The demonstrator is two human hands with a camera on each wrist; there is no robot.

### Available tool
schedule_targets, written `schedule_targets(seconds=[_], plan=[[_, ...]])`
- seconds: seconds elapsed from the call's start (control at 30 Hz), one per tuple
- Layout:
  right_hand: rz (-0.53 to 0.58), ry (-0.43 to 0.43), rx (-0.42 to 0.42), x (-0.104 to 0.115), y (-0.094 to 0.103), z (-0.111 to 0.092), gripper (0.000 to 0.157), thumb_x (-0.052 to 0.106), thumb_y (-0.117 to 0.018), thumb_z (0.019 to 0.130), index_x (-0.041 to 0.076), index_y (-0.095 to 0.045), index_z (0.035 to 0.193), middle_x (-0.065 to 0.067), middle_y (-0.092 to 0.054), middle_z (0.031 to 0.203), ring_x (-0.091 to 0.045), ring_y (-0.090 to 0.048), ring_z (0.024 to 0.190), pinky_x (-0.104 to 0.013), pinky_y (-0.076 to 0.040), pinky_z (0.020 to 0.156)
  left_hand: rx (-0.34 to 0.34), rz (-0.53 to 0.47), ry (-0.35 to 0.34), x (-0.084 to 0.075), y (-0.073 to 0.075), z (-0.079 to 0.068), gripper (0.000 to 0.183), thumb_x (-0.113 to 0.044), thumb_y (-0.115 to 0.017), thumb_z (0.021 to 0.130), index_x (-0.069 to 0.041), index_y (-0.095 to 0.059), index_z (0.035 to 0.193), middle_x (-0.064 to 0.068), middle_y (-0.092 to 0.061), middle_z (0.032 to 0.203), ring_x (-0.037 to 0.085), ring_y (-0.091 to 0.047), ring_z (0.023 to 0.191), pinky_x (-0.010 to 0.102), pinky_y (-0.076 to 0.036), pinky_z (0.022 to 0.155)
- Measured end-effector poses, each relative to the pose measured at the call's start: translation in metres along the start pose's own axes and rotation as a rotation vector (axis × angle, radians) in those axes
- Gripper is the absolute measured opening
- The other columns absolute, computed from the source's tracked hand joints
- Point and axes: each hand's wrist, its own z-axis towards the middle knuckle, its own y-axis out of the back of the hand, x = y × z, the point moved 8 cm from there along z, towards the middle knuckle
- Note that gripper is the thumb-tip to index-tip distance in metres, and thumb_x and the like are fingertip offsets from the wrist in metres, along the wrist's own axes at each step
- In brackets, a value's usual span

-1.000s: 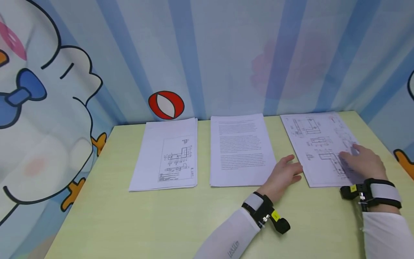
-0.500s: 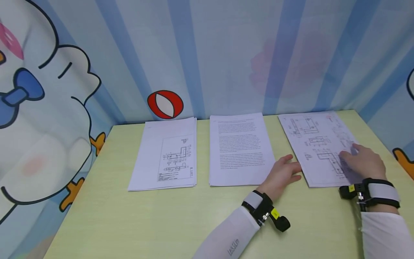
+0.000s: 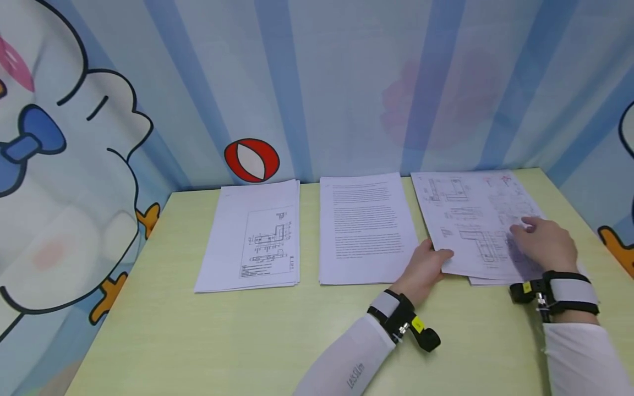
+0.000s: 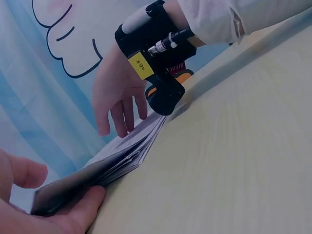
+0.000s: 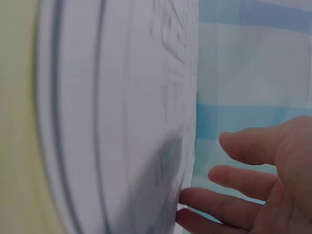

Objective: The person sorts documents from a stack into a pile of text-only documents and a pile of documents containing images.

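On the right of the table, a stack of drawing sheets (image 3: 475,220) printed with bracket outlines lies shifted left, with more paper showing under its front edge. My left hand (image 3: 420,272) grips the stack's left edge. The left wrist view has the lifted edge of the drawing sheets (image 4: 97,173) between my thumb and fingers, with the layers spread apart. Over the right part of the drawings is my right hand (image 3: 545,245). In the right wrist view the fingers of my right hand (image 5: 253,190) are loosely extended, lower fingertips at the paper's edge.
A text-printed stack (image 3: 369,231) lies in the middle of the table (image 3: 238,341), beside my left hand. Further left is another stack with a drawing (image 3: 252,236). A striped curtain (image 3: 346,88) rises along the table's back edge. Both wrists wear strapped cameras.
My left hand has taken hold of the drawing sheets' left edge. The top sheets have slid left, uncovering paper beneath. My right hand has shifted slightly left.
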Motion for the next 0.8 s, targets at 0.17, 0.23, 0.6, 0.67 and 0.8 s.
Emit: schedule_targets(seconds=[0.17, 0.23, 0.6, 0.67, 0.8], plan=[[0.114, -0.018, 0.015, 0.009, -0.002, -0.004, 0.065, 0.043, -0.036, 0.094, -0.009, -0.035, 0.132, -0.041, -0.045, 0.118, -0.048, -0.047, 0.098, -0.052, -0.041, 0.069, 0.013, 0.035, -0.023, -0.004, 0.002, -0.004, 0.041, 0.003, -0.044, 0.085, -0.016, -0.051, 0.121, 0.007, -0.061, 0.112, 0.020, -0.059, 0.097, 0.040, -0.049, 0.082], [0.155, -0.026, 0.040, 0.010, -0.003, -0.004, 0.067, 0.046, -0.035, 0.094, -0.008, -0.033, 0.133, -0.041, -0.042, 0.121, -0.049, -0.044, 0.103, -0.055, -0.040, 0.074, -0.010, 0.051, -0.022, -0.004, 0.005, -0.005, 0.046, 0.007, -0.042, 0.082, -0.017, -0.049, 0.121, 0.006, -0.061, 0.110, 0.020, -0.060, 0.095, 0.041, -0.050, 0.079], [0.395, 0.031, 0.200, 0.023, -0.023, 0.007, 0.090, 0.064, -0.035, 0.087, 0.009, 0.009, 0.144, -0.035, -0.017, 0.143, -0.049, -0.032, 0.120, -0.059, -0.036, 0.091, -0.007, 0.010, -0.046, -0.028, 0.032, -0.009, 0.050, 0.005, -0.041, 0.086, -0.027, -0.048, 0.124, -0.001, -0.059, 0.112, 0.017, -0.058, 0.098, 0.040, -0.049, 0.083], [0.533, 0.028, 0.242, 0.031, -0.026, 0.005, 0.089, 0.063, -0.040, 0.087, 0.013, 0.004, 0.146, -0.023, -0.038, 0.137, -0.039, -0.047, 0.113, -0.049, -0.045, 0.085, 0.002, 0.018, -0.051, -0.035, 0.039, -0.012, 0.049, 0.003, -0.042, 0.087, -0.030, -0.049, 0.123, -0.002, -0.058, 0.113, 0.016, -0.058, 0.099, 0.040, -0.048, 0.085], [0.912, 0.019, 0.345, 0.055, -0.031, -0.004, 0.076, 0.049, -0.053, 0.086, 0.023, -0.013, 0.147, 0.010, -0.061, 0.101, -0.015, -0.063, 0.086, -0.031, -0.053, 0.068, 0.000, 0.058, -0.082, -0.052, 0.058, -0.016, 0.048, 0.000, -0.043, 0.088, -0.031, -0.048, 0.123, -0.002, -0.056, 0.117, 0.016, -0.056, 0.102, 0.041, -0.047, 0.086]])
